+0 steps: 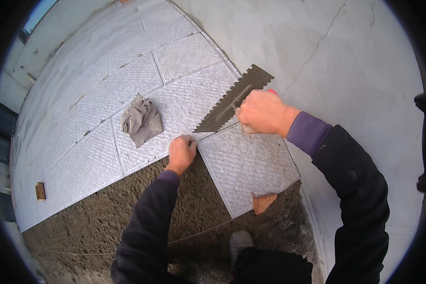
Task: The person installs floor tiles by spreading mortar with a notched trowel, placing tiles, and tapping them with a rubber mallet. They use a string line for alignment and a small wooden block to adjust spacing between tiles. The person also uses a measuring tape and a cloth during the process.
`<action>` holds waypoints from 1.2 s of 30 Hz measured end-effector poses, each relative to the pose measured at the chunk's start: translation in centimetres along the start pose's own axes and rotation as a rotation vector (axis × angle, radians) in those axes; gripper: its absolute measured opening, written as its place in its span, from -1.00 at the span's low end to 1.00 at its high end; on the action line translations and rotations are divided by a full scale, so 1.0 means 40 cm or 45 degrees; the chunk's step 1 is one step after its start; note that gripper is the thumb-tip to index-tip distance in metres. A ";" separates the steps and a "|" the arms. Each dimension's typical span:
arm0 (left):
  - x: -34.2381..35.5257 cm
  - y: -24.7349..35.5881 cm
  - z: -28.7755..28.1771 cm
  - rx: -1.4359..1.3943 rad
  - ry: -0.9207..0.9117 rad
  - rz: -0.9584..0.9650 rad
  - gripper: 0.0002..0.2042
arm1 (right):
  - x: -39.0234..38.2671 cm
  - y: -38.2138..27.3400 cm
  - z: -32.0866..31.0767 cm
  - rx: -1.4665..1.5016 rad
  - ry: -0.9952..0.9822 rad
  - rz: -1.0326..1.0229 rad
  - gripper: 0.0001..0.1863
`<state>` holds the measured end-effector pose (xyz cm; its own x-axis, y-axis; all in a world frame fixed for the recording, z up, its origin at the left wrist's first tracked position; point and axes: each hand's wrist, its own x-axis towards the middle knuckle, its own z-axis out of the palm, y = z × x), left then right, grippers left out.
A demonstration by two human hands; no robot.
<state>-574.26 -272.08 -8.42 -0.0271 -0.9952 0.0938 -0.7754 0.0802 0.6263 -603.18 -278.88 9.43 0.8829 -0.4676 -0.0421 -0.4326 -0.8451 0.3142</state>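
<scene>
My right hand (264, 112) is wrapped round the handle of a notched trowel (229, 105). The trowel's grey blade slants over the tiles, its pointed lower corner close to a tile joint. My left hand (182, 152) is closed, fingers pinched together at the corner where the near tile (251, 168) meets the row behind it. Whatever is between those fingers is hidden. A crumpled grey cloth (142, 120) lies on a textured grey tile (184, 102), to the left of the trowel.
Rough brown mortar (104, 210) spreads below the tile edge, with a thin string (199, 233) stretched across it. A broken orange piece (263, 202) sits at the near tile's front edge. A small brown block (40, 191) rests far left. A cracked grey wall (359, 94) rises at right.
</scene>
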 end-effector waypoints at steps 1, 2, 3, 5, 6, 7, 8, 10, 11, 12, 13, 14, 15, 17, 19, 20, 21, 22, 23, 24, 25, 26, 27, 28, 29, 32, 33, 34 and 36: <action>-0.001 0.000 0.002 0.026 0.021 0.055 -0.88 | 0.004 0.006 -0.015 -0.021 0.023 0.018 -0.86; -0.004 0.000 0.005 0.045 0.033 0.100 -0.89 | 0.005 0.010 -0.033 -0.043 0.046 0.038 -0.87; -0.003 0.001 0.008 0.065 0.051 0.139 -0.90 | 0.008 0.014 -0.053 -0.011 0.088 0.088 -0.82; -0.005 0.002 0.012 0.084 0.071 0.193 -0.90 | -0.010 0.010 -0.094 0.186 0.080 0.307 -0.78; -0.005 0.004 0.013 0.104 0.080 0.193 -0.91 | -0.022 0.001 -0.113 0.282 0.082 0.411 -0.75; -0.006 0.006 0.012 0.103 0.091 0.227 -0.91 | -0.037 -0.018 -0.128 0.320 0.142 0.525 -0.73; -0.006 0.008 0.010 0.109 0.089 0.240 -0.92 | -0.060 -0.043 -0.141 0.361 0.202 0.639 -0.71; -0.007 0.013 0.003 0.141 0.064 0.262 -0.92 | -0.115 -0.108 -0.151 0.431 0.345 0.798 -0.70; -0.004 0.016 -0.001 0.163 0.043 0.277 -0.92 | -0.150 -0.145 -0.152 0.453 0.428 0.847 -0.70; -0.001 0.020 -0.005 0.186 0.020 0.294 -0.92 | -0.188 -0.183 -0.151 0.475 0.512 0.899 -0.70; 0.006 0.024 -0.009 0.239 -0.010 0.322 -0.93 | -0.226 -0.220 -0.149 0.547 0.547 0.970 -0.69; 0.011 0.028 -0.012 0.291 -0.041 0.349 -0.93 | -0.265 -0.260 -0.147 0.622 0.580 1.041 -0.68; 0.021 0.033 -0.014 0.351 -0.091 0.352 -0.94 | -0.298 -0.301 -0.142 0.757 0.681 1.105 -0.67; 0.043 0.042 -0.014 0.494 -0.188 0.410 -0.94 | -0.372 -0.378 -0.137 1.016 0.766 1.267 -0.67; 0.066 0.053 -0.012 0.595 -0.306 0.473 -0.94 | -0.462 -0.469 -0.148 1.238 0.643 1.474 -0.67; 0.073 0.058 -0.011 0.622 -0.392 0.466 -0.93 | -0.507 -0.506 -0.153 1.307 0.568 1.560 -0.67; 0.085 0.063 -0.011 0.664 -0.442 0.464 -0.92 | -0.544 -0.547 -0.155 1.325 0.510 1.644 -0.67; 0.098 0.068 -0.013 0.708 -0.456 0.481 -0.91 | -0.576 -0.585 -0.152 1.338 0.469 1.720 -0.66; 0.097 0.072 -0.015 0.736 -0.423 0.474 -0.91 | -0.610 -0.625 -0.152 1.385 0.433 1.791 -0.65; 0.102 0.076 -0.020 0.721 -0.414 0.472 -0.91 | -0.644 -0.664 -0.151 1.440 0.386 1.860 -0.64; 0.095 0.076 -0.024 0.710 -0.384 0.464 -0.91 | -0.681 -0.700 -0.144 1.457 0.339 1.888 -0.64; 0.083 0.079 -0.025 0.700 -0.398 0.442 -0.91 | -0.717 -0.734 -0.129 1.477 0.282 1.924 -0.63; 0.079 0.074 -0.034 0.684 -0.426 0.418 -0.89 | -0.758 -0.779 -0.122 1.504 0.210 1.965 -0.62; 0.062 0.072 -0.039 0.616 -0.345 0.401 -0.88 | -0.800 -0.820 -0.111 1.531 0.163 2.006 -0.61; 0.050 0.066 -0.053 0.558 -0.307 0.360 -0.86 | -0.842 -0.855 -0.095 1.555 0.126 2.039 -0.60; -0.019 0.050 -0.109 0.462 -0.270 0.314 -0.78 | -0.985 -0.975 -0.046 1.647 -0.126 2.175 -0.55; -0.052 0.047 -0.137 0.447 -0.317 0.296 -0.79 | -1.037 -1.013 -0.027 1.626 -0.240 2.184 -0.54; -0.086 0.047 -0.168 0.435 -0.359 0.270 -0.79 | -1.092 -1.050 -0.006 1.598 -0.348 2.189 -0.53; -0.179 0.057 -0.240 0.410 -0.583 0.230 -0.79 | -1.201 -1.129 0.038 1.525 -0.458 2.081 -0.61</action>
<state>-569.78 -264.24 -0.22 -0.3911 -0.8957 -0.2116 -0.8838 0.3013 0.3581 -626.36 -218.66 -4.19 -0.3653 -0.6962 -0.6179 -0.6248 0.6755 -0.3917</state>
